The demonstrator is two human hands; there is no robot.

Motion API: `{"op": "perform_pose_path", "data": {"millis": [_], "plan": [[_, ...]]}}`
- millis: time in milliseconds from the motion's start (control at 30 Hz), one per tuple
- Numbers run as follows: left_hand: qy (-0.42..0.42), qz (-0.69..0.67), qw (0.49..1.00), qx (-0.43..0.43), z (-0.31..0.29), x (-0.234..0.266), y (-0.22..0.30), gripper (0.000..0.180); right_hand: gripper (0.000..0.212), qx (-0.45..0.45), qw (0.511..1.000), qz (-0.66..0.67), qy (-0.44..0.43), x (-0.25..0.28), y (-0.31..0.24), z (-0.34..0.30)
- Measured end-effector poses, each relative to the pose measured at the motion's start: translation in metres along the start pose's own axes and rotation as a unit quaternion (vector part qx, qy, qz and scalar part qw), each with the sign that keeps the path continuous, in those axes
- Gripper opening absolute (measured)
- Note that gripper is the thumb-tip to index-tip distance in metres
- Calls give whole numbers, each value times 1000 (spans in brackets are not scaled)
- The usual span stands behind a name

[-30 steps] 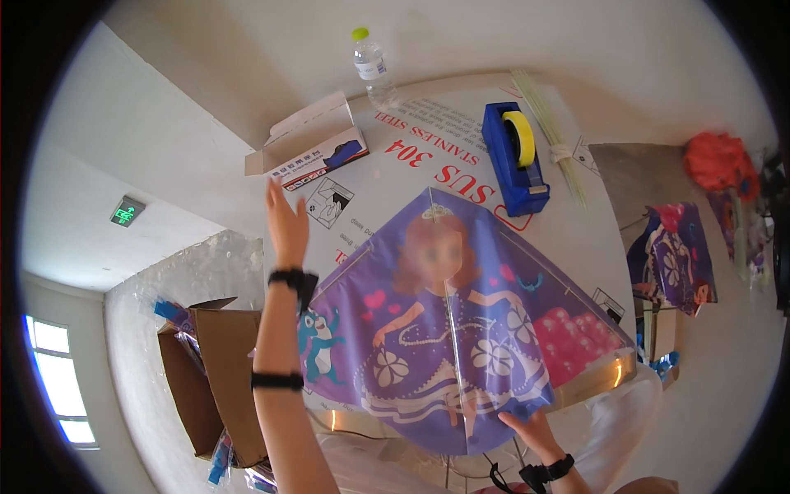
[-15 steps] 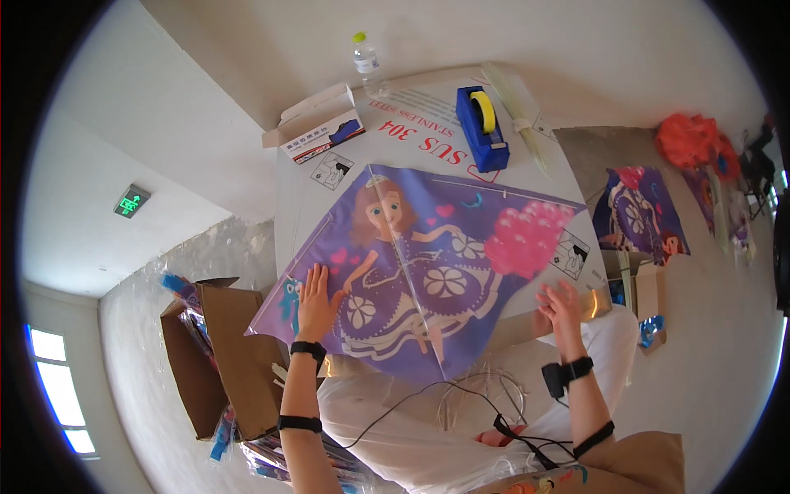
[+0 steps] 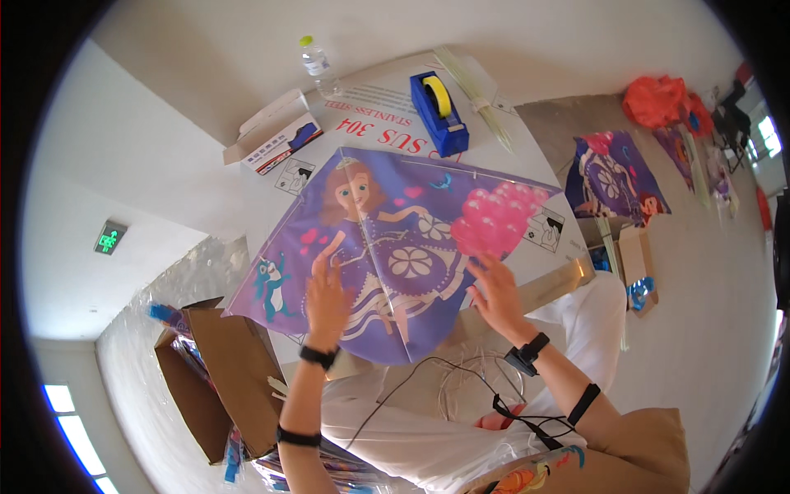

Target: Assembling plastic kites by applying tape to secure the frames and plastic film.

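A purple kite (image 3: pixel 411 262) printed with a princess figure and pink balloons lies spread over a white printed board, with thin rods along its upper edges and down its middle. Above the kite's lower left part is my left hand (image 3: pixel 327 300), fingers extended and slightly blurred, holding nothing. My right hand (image 3: pixel 499 300) reaches in at the kite's lower right edge, just below the balloons. Its fingers are spread and hold nothing. Whether either hand's fingertips touch the fabric I cannot tell.
On the white board (image 3: pixel 374 90) stand a blue tape dispenser (image 3: pixel 440 123) with yellow tape, a bundle of pale rods (image 3: pixel 473 90), an opened small box (image 3: pixel 276 136) and a water bottle (image 3: pixel 317 66). An open carton (image 3: pixel 234 370) is at lower left. Another kite (image 3: pixel 617 177) lies at right.
My left hand has moved right across the kite, off its left side. My right hand has come left and forward to the kite's lower right edge. The whole view has shifted somewhat.
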State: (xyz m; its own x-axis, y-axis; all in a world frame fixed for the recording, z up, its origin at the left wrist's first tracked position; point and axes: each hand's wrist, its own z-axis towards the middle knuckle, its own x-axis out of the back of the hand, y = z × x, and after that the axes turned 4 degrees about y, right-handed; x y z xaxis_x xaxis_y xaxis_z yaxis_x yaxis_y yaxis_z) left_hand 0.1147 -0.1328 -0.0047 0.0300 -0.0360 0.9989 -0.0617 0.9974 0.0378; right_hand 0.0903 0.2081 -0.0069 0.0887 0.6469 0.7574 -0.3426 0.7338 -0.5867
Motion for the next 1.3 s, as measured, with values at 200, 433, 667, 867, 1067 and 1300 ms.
{"op": "perform_pose_path", "data": {"millis": [200, 433, 667, 867, 1067, 1300], "plan": [[-85, -64, 993, -56, -82, 8, 74, 77, 48, 113, 984, -116, -79, -20, -7, 4], [-113, -118, 986, -13, -71, 6, 73, 71, 47, 98, 985, -109, -91, -28, 4, 11], [-110, -139, 984, 5, -68, 8, 91, 67, 43, 45, 993, -29, -103, 10, 18, -18], [-10, -253, 964, -82, -79, 8, 166, 58, 30, -17, 996, 86, -13, 118, 76, -43], [15, -375, 927, -13, -56, 11, 265, 27, 19, -214, 948, 86, 217, 233, 151, -60], [-23, -363, 930, 47, -39, -35, 302, 22, 15, -276, 913, 92, 287, 247, 301, -89]]}}
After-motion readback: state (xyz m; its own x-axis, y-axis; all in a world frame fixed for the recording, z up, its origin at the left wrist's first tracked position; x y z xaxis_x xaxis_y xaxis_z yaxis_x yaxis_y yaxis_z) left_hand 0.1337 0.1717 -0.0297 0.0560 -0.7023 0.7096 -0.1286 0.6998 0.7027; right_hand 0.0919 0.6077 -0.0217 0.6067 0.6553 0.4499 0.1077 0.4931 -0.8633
